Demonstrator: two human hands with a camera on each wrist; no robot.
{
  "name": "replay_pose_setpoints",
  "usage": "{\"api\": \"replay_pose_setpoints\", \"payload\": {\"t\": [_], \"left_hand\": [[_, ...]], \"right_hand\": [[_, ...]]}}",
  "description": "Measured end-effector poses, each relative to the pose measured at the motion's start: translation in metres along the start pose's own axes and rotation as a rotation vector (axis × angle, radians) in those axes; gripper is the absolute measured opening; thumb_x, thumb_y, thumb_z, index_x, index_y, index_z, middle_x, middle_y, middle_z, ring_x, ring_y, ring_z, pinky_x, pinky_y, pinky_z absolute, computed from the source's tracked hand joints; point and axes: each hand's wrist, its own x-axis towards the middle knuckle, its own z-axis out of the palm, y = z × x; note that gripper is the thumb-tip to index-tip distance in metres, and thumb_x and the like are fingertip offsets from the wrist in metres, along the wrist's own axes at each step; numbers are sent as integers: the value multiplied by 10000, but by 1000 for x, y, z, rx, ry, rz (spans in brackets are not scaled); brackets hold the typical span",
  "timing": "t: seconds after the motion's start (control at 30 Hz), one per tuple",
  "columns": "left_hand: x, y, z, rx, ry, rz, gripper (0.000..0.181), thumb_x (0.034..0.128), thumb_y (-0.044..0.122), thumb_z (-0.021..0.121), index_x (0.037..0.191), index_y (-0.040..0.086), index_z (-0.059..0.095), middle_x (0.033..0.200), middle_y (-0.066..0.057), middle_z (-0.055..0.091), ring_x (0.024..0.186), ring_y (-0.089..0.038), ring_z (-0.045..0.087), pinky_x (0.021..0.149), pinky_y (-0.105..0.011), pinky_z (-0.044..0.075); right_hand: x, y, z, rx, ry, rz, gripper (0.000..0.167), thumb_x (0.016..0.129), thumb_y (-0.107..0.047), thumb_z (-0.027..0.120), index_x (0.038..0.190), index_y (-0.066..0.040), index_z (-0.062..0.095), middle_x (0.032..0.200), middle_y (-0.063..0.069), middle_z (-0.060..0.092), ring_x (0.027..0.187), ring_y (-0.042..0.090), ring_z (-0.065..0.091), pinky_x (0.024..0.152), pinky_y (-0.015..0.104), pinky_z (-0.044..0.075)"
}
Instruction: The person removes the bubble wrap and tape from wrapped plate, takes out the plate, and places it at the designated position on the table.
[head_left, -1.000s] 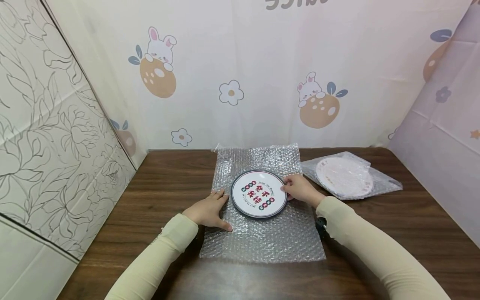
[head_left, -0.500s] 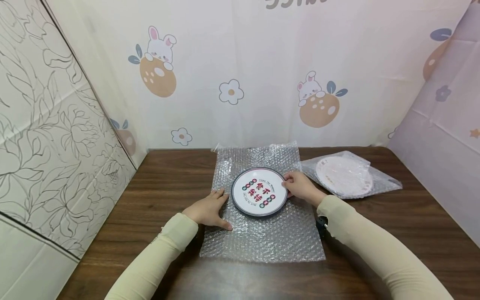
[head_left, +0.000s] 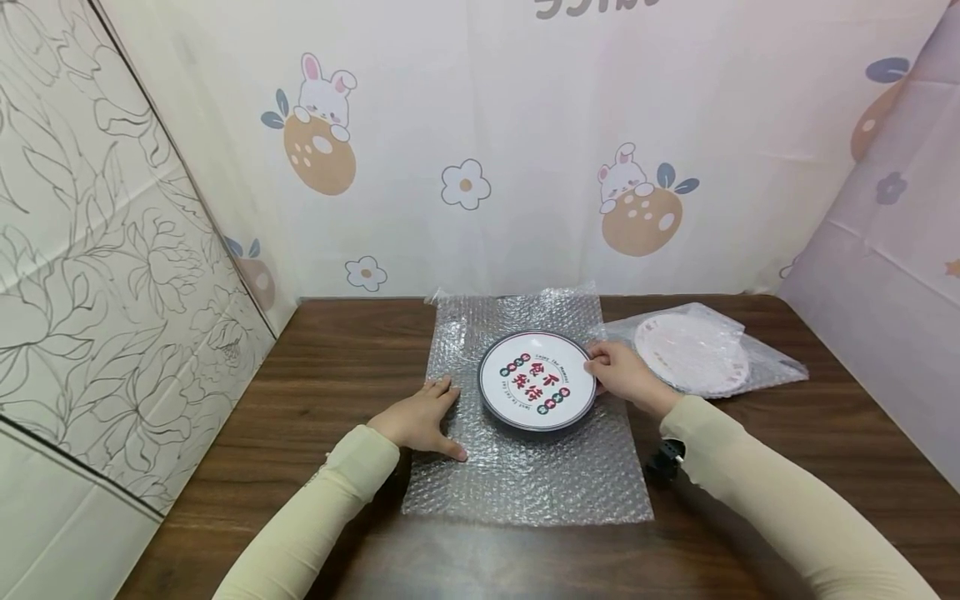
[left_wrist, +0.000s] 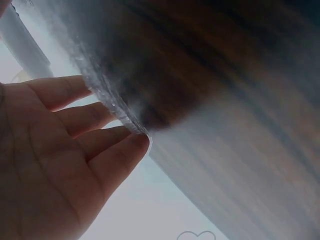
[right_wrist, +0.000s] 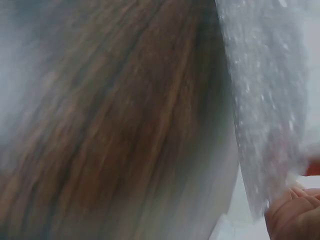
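Note:
A round white plate [head_left: 537, 381] with a dark rim and red lettering is over a sheet of bubble wrap [head_left: 525, 492], apparently raised a little. My right hand [head_left: 626, 377] pinches the plate's right edge between thumb and fingers. On the left edge of the bubble wrap rests my left hand [head_left: 420, 419], its fingers spread. In the left wrist view the fingers [left_wrist: 117, 155] lie extended along the wrap's edge. Only part of the right hand [right_wrist: 295, 212] enters the right wrist view, beside the blurred bubble wrap [right_wrist: 265, 100].
Another pale plate [head_left: 690, 354] lies inside bubble wrap at the right rear. All of it stands on a dark wooden table [head_left: 337, 358]. A printed curtain [head_left: 525, 100] hangs along the back edge, and a flower-patterned panel [head_left: 112, 250] rises on the left.
The plate has moved to the right and slightly up in the head view, together with the right hand. The left hand has stayed in place on the bubble wrap.

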Motion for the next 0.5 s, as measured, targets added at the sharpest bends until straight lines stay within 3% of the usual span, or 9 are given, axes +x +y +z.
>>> {"api": "replay_pose_setpoints", "payload": {"t": [0.5], "left_hand": [[-1,-1,0,-24,-19,-11,1098,747,576,778,1554,58,244,1646,-164,98,1514,-397,87,1203,-524,234]], "right_hand": [[-38,12,-35,-34,72,-30,421,1000,-79,491,1311,202,450,1082,323,655,785,160,672,655,309,592]]}}
